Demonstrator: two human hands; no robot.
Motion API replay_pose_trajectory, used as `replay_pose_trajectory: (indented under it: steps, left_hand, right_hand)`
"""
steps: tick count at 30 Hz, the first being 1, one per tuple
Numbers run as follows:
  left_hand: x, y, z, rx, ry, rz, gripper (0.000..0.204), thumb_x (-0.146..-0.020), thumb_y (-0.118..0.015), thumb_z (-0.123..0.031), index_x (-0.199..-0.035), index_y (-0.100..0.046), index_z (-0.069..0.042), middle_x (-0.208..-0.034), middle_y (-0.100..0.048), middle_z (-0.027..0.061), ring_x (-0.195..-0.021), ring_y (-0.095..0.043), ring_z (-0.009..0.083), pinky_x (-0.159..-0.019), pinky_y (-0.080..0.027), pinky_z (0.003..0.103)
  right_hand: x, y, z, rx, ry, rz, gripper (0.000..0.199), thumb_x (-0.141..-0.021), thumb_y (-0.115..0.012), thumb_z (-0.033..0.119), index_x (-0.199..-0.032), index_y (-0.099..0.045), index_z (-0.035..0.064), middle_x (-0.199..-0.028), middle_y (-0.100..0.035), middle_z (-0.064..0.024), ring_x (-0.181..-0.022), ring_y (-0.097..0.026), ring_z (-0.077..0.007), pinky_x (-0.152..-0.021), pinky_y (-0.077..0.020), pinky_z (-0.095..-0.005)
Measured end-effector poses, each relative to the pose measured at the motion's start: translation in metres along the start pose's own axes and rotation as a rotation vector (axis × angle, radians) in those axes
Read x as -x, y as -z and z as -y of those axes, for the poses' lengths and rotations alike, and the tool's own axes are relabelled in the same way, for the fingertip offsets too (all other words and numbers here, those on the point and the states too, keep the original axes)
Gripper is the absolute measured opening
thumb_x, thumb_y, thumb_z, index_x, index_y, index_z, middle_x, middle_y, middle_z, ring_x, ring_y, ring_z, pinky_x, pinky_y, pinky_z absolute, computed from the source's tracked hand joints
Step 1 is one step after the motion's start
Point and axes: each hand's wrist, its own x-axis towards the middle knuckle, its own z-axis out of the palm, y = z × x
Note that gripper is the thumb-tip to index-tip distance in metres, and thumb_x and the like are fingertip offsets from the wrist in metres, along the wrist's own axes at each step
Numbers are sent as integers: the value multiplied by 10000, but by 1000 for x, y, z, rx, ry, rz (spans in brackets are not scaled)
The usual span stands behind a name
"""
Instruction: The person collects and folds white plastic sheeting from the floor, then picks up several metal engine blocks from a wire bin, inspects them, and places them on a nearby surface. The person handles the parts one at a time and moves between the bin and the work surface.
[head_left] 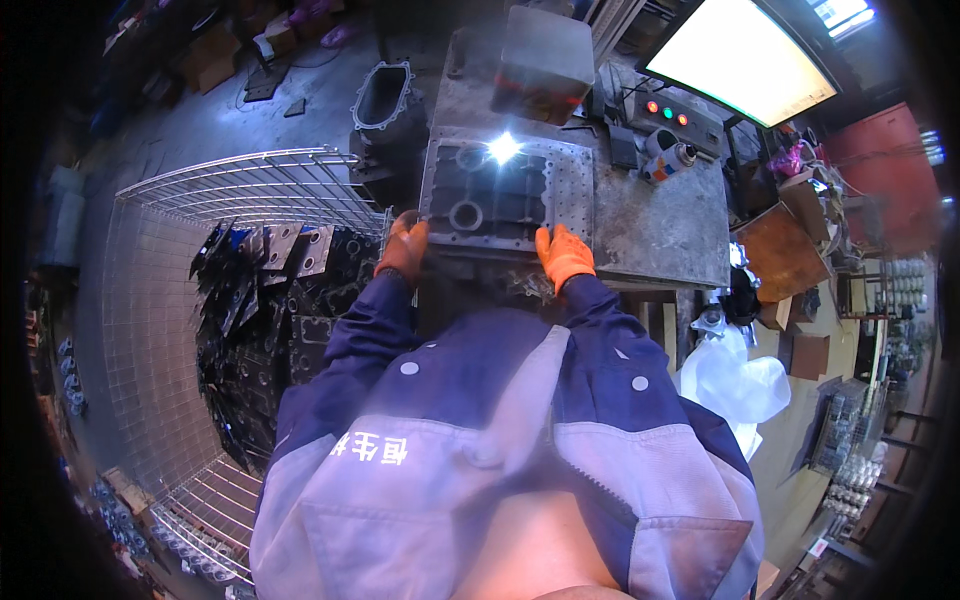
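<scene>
A dark, flat metal plate [505, 205] with a round ring-shaped opening near its front left lies on a light perforated metal bed [572, 190] in front of me. My left hand [403, 245], in an orange glove, is closed at the plate's front left corner. My right hand [565, 252], gloved in orange too, grips the front right edge with its fingers over the rim. The undersides of both grips are hidden. A glaring white light spot over the far part of the plate washes out detail there.
A wire cage [150, 300] full of dark metal plates [265, 330] stands at my left. Behind it is an oval-topped metal housing [383, 95]. On the bench [665, 225] are a spray can [672, 162] and a button box [680, 120], below a bright screen [740, 60].
</scene>
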Motion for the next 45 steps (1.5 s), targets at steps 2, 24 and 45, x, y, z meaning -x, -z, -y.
replay_pose_trajectory:
  steps: [2,24,45]
  left_hand:
    - [6,-2,-7,-2,-23,-12,493,-896,-579,-251,-1338,-467,-63,-1066,-627,133,-864,-590,196,-709,-490,345]
    - [4,-8,0,-39,-142,-70,544,-852,-635,-227,-1286,-476,59,-1110,-626,184,-986,-602,249,-853,-480,347]
    - [1,-2,2,98,-84,17,543,-790,-539,-59,-1319,-451,32,-1137,-618,163,-1023,-598,257,-883,-476,344]
  right_hand:
    - [0,2,1,3,7,8,539,-941,-391,509,-1047,-582,16,-1027,-647,-268,-1009,-601,-422,-885,-457,-488]
    - [3,1,-5,-7,66,10,507,-936,-416,484,-1063,-581,22,-1021,-652,-257,-993,-608,-415,-868,-465,-491]
    - [-4,-5,-9,25,86,-28,451,-953,-387,412,-1036,-588,17,-986,-651,-269,-975,-608,-422,-858,-463,-500]
